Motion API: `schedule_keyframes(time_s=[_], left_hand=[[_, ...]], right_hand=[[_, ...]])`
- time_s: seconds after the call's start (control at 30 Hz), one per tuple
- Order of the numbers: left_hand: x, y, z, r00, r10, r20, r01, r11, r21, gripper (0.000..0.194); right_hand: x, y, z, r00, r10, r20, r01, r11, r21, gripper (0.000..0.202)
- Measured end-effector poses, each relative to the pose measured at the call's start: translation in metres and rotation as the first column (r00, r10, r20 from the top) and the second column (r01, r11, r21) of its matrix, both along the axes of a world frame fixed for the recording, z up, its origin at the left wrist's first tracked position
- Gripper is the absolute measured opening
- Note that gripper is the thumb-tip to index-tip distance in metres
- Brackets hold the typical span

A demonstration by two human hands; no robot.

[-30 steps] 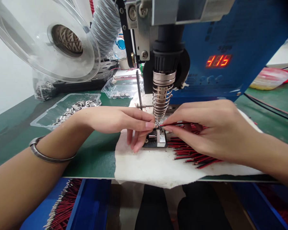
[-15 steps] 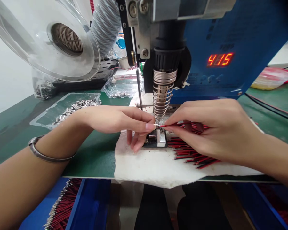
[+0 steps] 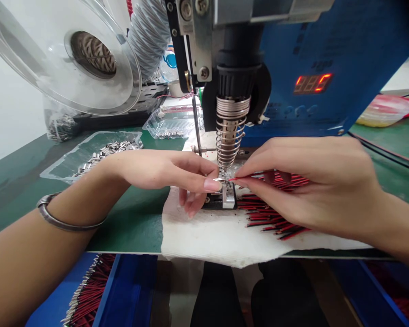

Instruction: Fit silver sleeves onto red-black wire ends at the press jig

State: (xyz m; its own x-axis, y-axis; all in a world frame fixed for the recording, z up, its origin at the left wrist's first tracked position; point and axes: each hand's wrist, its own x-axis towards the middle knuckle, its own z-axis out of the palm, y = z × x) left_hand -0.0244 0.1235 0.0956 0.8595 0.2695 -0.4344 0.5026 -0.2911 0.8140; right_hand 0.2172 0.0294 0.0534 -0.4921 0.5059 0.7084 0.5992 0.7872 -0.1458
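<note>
My left hand [image 3: 170, 172] reaches in from the left, thumb and fingertips pinching a small silver metal part [image 3: 219, 179] below the spring-wrapped tip of a soldering machine [image 3: 230, 129]. From the right, my right hand [image 3: 313, 181] grips a thin red and black wire [image 3: 237, 178] between thumb and forefinger. The wire's end points at the metal part; whether they touch I cannot tell. Beneath the fingertips stands a small metal fixture [image 3: 228, 200]. A pile of cut red and black wires [image 3: 269, 213] lies partly under my right hand.
Clear trays, one near [image 3: 59, 165] and one further back [image 3: 172, 122], hold small silver parts. A clear fume hood [image 3: 98, 97] hangs at upper left. White cloth [image 3: 197, 240] covers the table's front edge. Blue bins [image 3: 122, 290] sit below. The machine's blue housing [image 3: 327, 45] rises behind.
My right hand has shifted slightly right, and a small gap shows between the fingertips of both hands. The silver part shows more plainly. The view has moved slightly.
</note>
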Motion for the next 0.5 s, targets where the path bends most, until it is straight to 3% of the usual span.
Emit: schedule_keyframes(time_s=[0.23,0.5], left_hand=[[-0.0022,0.0033,-0.0019,1.0,0.003,-0.002,-0.003,0.999,-0.037,0.041],[-0.0003,0.0028,0.0005,0.998,-0.064,0.018,0.064,0.998,0.016,0.048]], right_hand=[[-0.0005,0.0008,0.001,0.998,0.066,0.013,-0.066,0.998,-0.005,0.013],[0.0005,0.0025,0.0003,0.997,0.064,0.05,-0.063,0.998,-0.017,0.014]])
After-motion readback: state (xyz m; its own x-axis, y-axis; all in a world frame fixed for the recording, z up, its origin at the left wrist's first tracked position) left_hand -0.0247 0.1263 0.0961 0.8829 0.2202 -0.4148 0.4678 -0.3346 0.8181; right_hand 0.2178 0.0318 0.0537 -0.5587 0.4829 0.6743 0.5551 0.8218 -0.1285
